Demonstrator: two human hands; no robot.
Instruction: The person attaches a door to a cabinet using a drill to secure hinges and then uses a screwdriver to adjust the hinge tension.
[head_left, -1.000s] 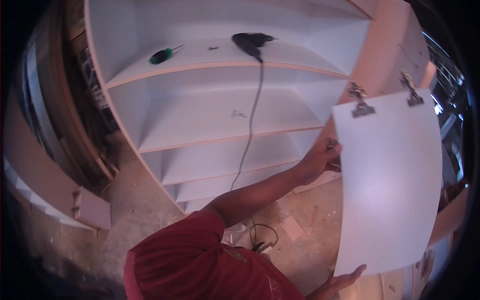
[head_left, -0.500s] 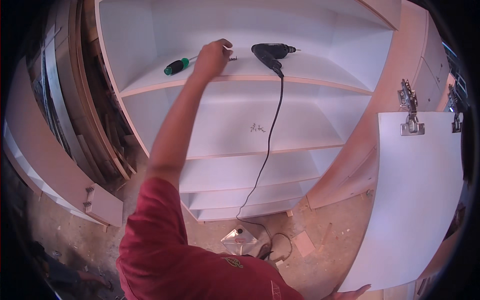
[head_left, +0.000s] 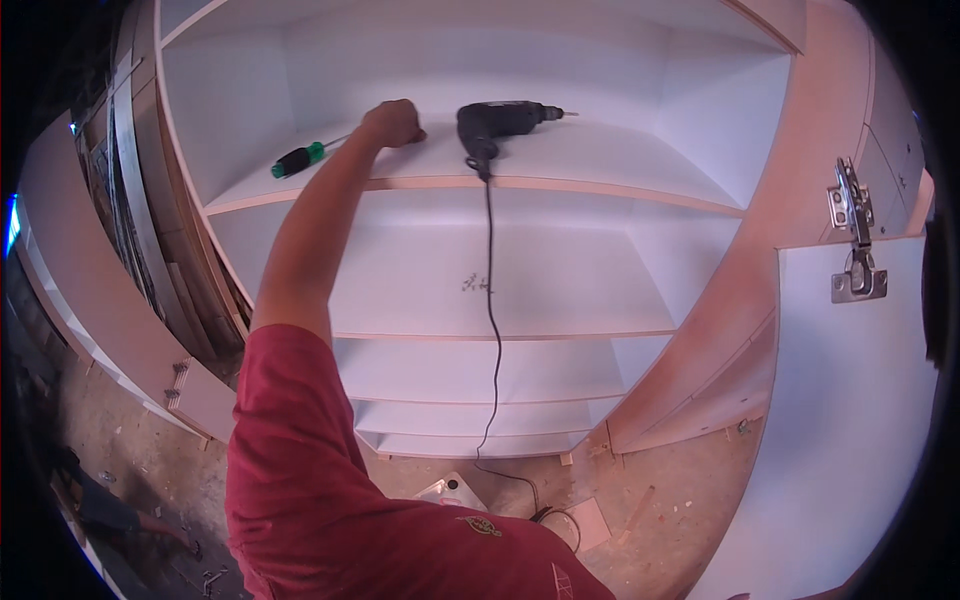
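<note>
My left hand (head_left: pixel 398 123) reaches onto the upper shelf (head_left: pixel 590 158) of a white cabinet. Its fingers are curled closed over the spot where small screws lay; whatever is in them is hidden. Left of it lies a screwdriver (head_left: pixel 298 160) with a green and black handle, its shaft partly behind my wrist. A black corded power drill (head_left: pixel 498 120) rests on its side to the right, bit pointing right. At the right stands a white cabinet door (head_left: pixel 840 430) with a metal hinge (head_left: pixel 858 270) on its top edge. Only a sliver of my right hand (head_left: pixel 738 597) shows at the door's lower edge.
More small screws (head_left: pixel 473 283) lie on the shelf below. The drill's cord (head_left: pixel 496 360) hangs across the cabinet front to the floor, near a metal can (head_left: pixel 452 490) and a loose board piece (head_left: pixel 590 523). Long boards (head_left: pixel 150 190) lean at the left.
My left hand has curled down onto the shelf over the screws. The view has shifted; the door sits farther right, its second hinge out of sight, and most of my right hand has left the picture.
</note>
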